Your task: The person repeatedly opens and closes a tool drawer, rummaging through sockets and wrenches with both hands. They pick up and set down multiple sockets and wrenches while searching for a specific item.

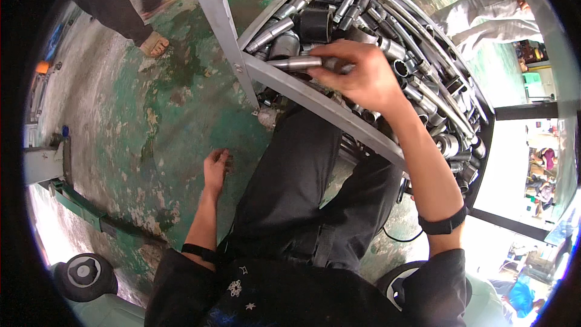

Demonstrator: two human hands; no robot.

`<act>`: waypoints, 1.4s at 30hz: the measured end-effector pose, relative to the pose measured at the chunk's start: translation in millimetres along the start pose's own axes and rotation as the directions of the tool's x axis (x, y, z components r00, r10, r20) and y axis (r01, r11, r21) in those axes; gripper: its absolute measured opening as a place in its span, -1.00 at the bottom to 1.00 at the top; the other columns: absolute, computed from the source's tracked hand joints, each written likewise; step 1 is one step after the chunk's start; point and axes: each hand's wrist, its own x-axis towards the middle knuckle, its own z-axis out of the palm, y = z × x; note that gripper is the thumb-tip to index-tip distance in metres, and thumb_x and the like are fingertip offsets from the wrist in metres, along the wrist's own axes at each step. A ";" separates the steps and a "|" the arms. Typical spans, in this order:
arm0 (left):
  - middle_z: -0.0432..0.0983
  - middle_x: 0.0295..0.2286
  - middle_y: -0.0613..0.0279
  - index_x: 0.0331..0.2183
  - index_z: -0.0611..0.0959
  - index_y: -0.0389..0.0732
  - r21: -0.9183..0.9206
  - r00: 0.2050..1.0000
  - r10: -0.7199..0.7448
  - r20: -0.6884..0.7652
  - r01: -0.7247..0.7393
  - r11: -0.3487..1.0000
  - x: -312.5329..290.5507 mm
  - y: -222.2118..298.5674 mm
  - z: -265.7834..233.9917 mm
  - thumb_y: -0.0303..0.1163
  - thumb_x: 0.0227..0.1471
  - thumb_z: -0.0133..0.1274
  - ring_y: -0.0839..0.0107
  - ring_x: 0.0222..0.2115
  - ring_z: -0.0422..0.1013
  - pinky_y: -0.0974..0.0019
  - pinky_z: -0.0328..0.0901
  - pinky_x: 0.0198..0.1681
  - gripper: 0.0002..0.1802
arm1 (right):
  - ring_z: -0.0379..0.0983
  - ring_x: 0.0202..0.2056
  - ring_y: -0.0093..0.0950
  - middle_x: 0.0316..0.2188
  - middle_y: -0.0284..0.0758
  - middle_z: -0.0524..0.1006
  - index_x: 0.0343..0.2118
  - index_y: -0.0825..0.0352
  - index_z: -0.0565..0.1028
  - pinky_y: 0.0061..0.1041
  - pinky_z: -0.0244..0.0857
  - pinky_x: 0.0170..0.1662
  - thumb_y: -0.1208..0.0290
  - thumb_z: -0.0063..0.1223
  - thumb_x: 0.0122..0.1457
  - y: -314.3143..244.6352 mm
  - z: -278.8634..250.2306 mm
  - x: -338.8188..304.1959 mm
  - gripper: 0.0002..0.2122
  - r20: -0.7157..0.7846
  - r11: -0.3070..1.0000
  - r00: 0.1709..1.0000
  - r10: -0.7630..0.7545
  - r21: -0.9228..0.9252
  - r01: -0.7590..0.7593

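My right hand (363, 75) reaches over a metal tray (315, 88) heaped with chrome sockets and bars. Its thumb and forefinger are closed on the end of a long chrome socket (302, 62), which lies roughly level above the near left corner. The other fingers of that hand are curled and partly hidden. Just behind the fingers sits a wide black socket (316, 24). Low at my left side hangs my left hand (216, 168), its fingers loosely bent and partly hidden, with nothing visible in them.
A grey metal post (213, 9) rises at the tray's left corner. Long bars (433, 42) lie along the tray's far right side. Another person's bare foot (155, 45) stands on the worn green floor (181, 109). Someone in grey trousers (484, 18) is beyond the tray.
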 end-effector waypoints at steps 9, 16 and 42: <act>0.53 -0.38 0.27 0.03 0.53 -0.28 -0.384 0.716 0.620 0.320 -0.500 0.776 -124.0 195.6 73.8 -0.58 0.00 0.22 0.56 -0.34 0.46 0.48 0.35 -0.22 -0.50 | 0.52 -0.50 -0.46 -0.47 -0.15 0.58 -0.12 0.59 0.45 -0.56 0.39 -0.50 0.44 0.02 0.27 -54.6 -21.9 -65.0 -0.73 0.078 0.422 0.889 0.451 0.859 -0.289; 0.52 -0.46 0.27 -0.23 0.72 -0.23 -0.278 0.388 0.868 0.309 -0.836 0.472 -164.9 250.2 109.7 -0.38 -0.16 0.36 0.56 -0.55 0.37 0.48 0.26 -0.45 -0.64 | 0.56 -0.26 -0.34 -0.19 -0.11 0.53 0.12 0.55 0.29 -0.43 0.50 -0.32 0.43 -0.10 0.34 -82.5 10.2 -98.1 -0.63 0.246 -0.037 0.897 0.368 0.967 -0.251; 0.52 -0.19 -0.01 -0.19 0.57 -0.45 -0.598 0.482 0.837 0.259 -0.601 0.531 -147.3 219.2 109.8 -0.69 -0.05 0.22 0.26 -0.17 0.51 0.32 0.47 -0.15 -0.69 | 0.37 0.13 -0.17 0.02 0.01 0.46 0.15 0.52 0.24 -0.20 0.28 0.20 0.91 0.08 -0.01 -88.6 3.1 -108.9 -0.40 -0.352 0.507 0.928 0.123 0.826 0.247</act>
